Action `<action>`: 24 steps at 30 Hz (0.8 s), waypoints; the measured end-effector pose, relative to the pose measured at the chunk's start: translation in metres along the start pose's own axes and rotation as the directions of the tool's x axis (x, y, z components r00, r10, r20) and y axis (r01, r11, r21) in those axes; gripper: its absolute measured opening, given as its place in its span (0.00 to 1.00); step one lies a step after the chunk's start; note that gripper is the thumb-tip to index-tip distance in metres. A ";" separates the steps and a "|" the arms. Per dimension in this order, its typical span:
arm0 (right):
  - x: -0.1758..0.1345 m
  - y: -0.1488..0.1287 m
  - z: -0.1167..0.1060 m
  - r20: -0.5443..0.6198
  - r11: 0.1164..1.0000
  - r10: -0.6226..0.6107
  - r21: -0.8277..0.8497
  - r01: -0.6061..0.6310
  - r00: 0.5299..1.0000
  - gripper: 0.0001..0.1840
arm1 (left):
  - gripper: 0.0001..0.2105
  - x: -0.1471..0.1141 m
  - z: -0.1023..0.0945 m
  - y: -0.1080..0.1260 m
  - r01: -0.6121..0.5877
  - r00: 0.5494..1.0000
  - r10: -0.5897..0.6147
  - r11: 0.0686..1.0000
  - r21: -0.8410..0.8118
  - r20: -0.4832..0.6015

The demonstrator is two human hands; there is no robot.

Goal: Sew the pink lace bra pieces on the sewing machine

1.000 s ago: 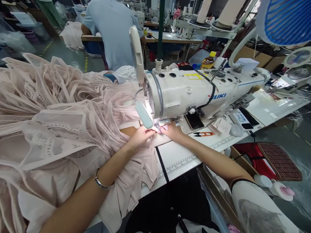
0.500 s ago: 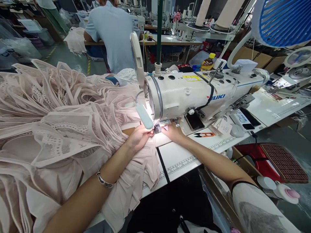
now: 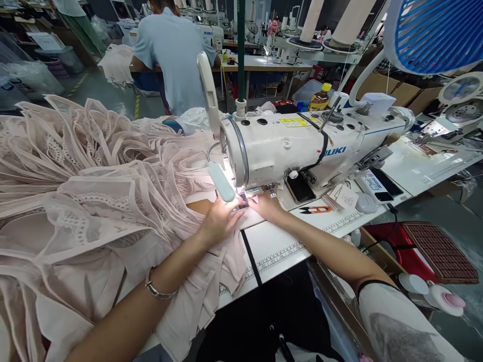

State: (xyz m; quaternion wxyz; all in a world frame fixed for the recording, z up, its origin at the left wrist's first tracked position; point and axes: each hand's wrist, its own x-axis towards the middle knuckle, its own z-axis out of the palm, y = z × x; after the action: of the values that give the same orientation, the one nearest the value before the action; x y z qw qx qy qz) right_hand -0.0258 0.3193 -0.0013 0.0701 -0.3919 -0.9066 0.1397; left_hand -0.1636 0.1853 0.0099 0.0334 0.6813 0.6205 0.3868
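Observation:
Under the needle end of a white sewing machine, both hands come close together in the lamp light. My left hand lies left of the presser foot, its fingers stretched toward the needle and its thumb apart. The pale green guard hides part of those fingertips. On the right, my right hand pinches a small pale pink piece of fabric beside the foot. A large heap of pale pink lace-trimmed garments fills the table left of my left hand and hangs over the front edge.
Orange thread snips, a dark phone and paper tags lie right of my right hand. A printed ruler runs along the table's front. A blue fan stands at upper right. A person in light blue sits ahead.
My left hand has turned flatter, and its thumb has moved away from the fingers that were pinched together. The right hand stays by the presser foot. The view has shifted slightly.

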 end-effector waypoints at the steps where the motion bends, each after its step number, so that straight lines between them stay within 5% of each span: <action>1: 0.000 -0.001 0.000 -0.010 1.000 -0.005 -0.006 0.005 1.000 0.14 | 0.07 0.001 0.000 0.001 0.071 0.995 -0.078 0.992 -0.101 -0.065; 5: 0.001 -0.003 0.001 -0.028 0.997 -0.059 -0.056 0.057 0.998 0.15 | 0.11 0.009 -0.004 0.006 0.320 0.869 -0.465 0.788 -0.526 -0.168; 8: 0.002 -0.001 0.002 -0.015 0.992 -0.119 -0.054 0.118 0.993 0.14 | 0.14 0.012 -0.009 0.008 0.378 0.853 -0.521 0.581 -0.720 0.027; 10: 0.001 0.001 0.000 -0.009 0.987 -0.157 -0.030 0.157 0.988 0.13 | 0.14 0.012 -0.012 0.009 0.429 0.875 -0.447 0.542 -0.723 0.184; 13: -0.003 0.001 -0.003 -0.027 0.983 -0.182 -0.021 0.182 0.983 0.13 | 0.12 0.007 -0.011 0.007 0.434 0.901 -0.353 0.710 -0.555 0.253; 15: -0.005 0.001 -0.004 -0.036 0.981 -0.194 -0.032 0.193 0.980 0.15 | 0.11 0.003 -0.006 0.005 0.297 0.953 -0.254 0.898 -0.325 0.168; 17: -0.005 0.001 -0.003 -0.024 0.979 -0.202 -0.042 0.201 0.979 0.16 | 0.14 0.000 0.001 0.003 0.080 0.988 -0.067 0.992 -0.097 0.137; 20: -0.001 0.003 0.001 -0.014 0.985 -0.167 -0.055 0.166 0.986 0.15 | 0.15 -0.004 0.008 0.003 -0.132 0.975 0.112 0.987 0.093 0.192; 24: 0.000 0.007 0.003 -0.089 0.984 -0.173 -0.054 0.169 0.981 0.13 | 0.14 -0.008 0.006 0.007 -0.004 1.000 0.004 0.977 0.215 0.002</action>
State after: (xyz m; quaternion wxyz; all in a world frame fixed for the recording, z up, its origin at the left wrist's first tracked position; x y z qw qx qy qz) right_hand -0.0221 0.3231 -0.0063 0.1151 -0.3203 -0.9357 0.0934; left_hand -0.1539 0.1799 0.0054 -0.0409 0.6826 0.6572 0.3170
